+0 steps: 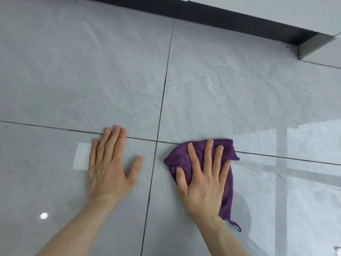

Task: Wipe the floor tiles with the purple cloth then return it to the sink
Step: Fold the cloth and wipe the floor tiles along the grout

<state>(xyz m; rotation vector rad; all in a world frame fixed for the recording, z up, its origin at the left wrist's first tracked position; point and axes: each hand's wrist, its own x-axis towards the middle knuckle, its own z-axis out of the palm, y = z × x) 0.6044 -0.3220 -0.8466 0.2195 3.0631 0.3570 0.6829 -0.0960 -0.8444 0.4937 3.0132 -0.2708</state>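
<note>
The purple cloth (177, 159) lies crumpled on the glossy grey floor tiles (221, 89), just right of where the grout lines cross. My right hand (204, 180) presses flat on top of the cloth with fingers spread, and a small hanging loop of the cloth sticks out near my wrist. My left hand (110, 163) rests palm-down on the bare tile to the left of the vertical grout line, fingers straight, holding nothing. The sink is not in view.
A dark kickboard (212, 15) under white cabinets (276, 10) runs along the far edge of the floor, with a cabinet corner (317, 47) jutting out at the far right. Window and lamp reflections shine on the near tiles.
</note>
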